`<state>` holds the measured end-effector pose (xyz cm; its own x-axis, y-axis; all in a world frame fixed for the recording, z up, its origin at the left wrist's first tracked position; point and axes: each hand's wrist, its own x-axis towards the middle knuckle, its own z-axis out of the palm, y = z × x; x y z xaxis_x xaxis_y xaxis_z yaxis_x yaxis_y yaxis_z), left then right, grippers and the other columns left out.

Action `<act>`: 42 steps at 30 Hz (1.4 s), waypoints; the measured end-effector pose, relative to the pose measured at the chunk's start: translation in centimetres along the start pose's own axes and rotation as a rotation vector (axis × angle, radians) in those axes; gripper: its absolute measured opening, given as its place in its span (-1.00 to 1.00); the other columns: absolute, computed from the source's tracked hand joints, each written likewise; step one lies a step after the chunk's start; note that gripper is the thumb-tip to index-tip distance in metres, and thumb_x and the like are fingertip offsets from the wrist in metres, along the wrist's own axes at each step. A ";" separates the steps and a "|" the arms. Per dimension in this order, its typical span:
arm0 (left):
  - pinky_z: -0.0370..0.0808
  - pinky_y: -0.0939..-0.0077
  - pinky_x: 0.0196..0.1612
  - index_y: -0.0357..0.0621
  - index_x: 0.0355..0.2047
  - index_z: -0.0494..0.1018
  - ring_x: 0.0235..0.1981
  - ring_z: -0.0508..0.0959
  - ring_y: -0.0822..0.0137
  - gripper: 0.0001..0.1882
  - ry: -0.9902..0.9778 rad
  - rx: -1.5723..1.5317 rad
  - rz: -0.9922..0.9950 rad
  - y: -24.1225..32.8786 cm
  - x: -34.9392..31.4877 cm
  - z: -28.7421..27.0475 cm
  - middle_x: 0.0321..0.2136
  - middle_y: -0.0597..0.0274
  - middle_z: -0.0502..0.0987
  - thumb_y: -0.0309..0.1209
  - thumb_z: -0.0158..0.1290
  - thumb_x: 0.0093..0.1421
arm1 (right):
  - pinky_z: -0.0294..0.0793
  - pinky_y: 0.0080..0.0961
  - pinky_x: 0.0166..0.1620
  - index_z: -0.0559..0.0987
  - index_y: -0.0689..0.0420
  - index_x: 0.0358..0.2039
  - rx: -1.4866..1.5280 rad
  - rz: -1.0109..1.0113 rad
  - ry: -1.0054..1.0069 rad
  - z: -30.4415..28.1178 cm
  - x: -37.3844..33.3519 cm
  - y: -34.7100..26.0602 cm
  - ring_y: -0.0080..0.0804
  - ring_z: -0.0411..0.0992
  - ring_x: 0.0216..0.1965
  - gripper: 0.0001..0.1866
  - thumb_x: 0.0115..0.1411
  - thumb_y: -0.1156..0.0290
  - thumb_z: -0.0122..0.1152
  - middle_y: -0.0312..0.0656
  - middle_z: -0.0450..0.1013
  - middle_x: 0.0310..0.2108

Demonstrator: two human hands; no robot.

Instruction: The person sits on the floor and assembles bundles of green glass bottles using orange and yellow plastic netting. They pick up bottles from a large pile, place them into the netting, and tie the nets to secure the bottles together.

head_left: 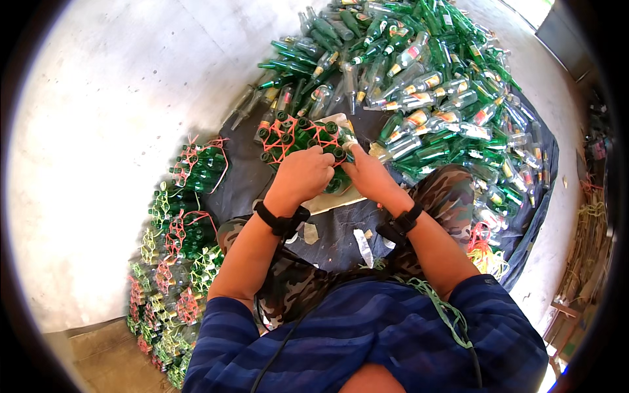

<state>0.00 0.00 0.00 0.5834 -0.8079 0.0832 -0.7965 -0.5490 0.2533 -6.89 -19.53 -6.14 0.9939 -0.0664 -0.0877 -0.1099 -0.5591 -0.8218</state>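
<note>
In front of me stands a bundle of green glass bottles (303, 135), upright and packed together, with red string (285, 139) laced around their necks. My left hand (303, 171) is closed at the near side of the bundle, its fingers curled on the string by the bottle mouths. At the bundle's right edge my right hand (369, 173) is closed too, thumb and finger pinching the string near a bottle neck. Both sets of fingertips are partly hidden. Beneath the bottles lies a pale, flat board (323, 204).
A big heap of loose green and clear bottles (419, 92) spreads across the far side and right on a dark sheet (244, 167). Tied bottle bundles (187, 242) line the left. Red and yellow strings (486, 252) lie by my right knee; paper scraps (362, 247) lie before me.
</note>
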 end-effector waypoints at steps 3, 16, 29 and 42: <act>0.57 0.06 -0.21 -0.11 -0.39 0.54 -0.28 0.61 0.03 -0.88 -0.002 -0.054 -0.054 -0.9 -0.1 0.7 -0.44 0.12 0.54 -0.37 0.06 0.24 | 0.49 0.23 -0.09 0.37 0.22 0.19 0.016 -0.026 0.007 0.0 -0.1 0.4 0.44 0.53 -0.14 -0.56 0.39 0.30 0.17 0.39 0.57 -0.26; 0.52 0.06 -0.21 -0.11 -0.46 0.53 -0.31 0.58 -0.05 -0.94 0.041 -0.029 -0.048 -1.3 -0.1 -1.1 -0.42 0.11 0.59 -0.53 0.07 0.09 | 0.47 -0.05 -0.23 0.53 0.28 -0.29 -0.081 -0.042 -0.043 -1.5 -0.2 1.3 0.21 0.54 -0.28 -0.66 0.39 0.20 0.20 0.17 0.54 -0.38; 0.54 0.14 -0.18 -0.11 -0.42 0.55 -0.25 0.61 0.01 -0.94 0.058 -0.081 -0.104 -3.8 -0.5 -1.9 -0.42 0.13 0.59 -0.44 0.21 0.11 | 0.42 -0.26 -0.29 0.51 0.30 -0.34 0.138 -0.070 -0.186 -1.3 -0.2 1.2 -0.29 0.42 -0.43 -0.63 0.41 0.20 0.20 -0.04 0.41 -0.51; 0.55 0.15 -0.21 -0.05 -0.33 0.57 -0.27 0.64 0.03 -0.91 0.072 -0.039 -0.185 -4.5 -0.4 -2.5 -0.37 0.19 0.60 -0.34 0.17 0.19 | 0.35 -0.44 -0.35 0.48 0.24 -0.36 0.273 -0.066 -0.293 0.7 -0.4 0.6 -0.58 0.29 -0.46 -0.69 0.48 0.28 0.13 -0.36 0.33 -0.54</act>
<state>3.76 3.37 1.23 0.7298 -0.6763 0.1000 -0.6691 -0.6766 0.3075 -7.32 -19.31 -6.99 0.9628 0.2225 -0.1534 -0.0789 -0.3113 -0.9470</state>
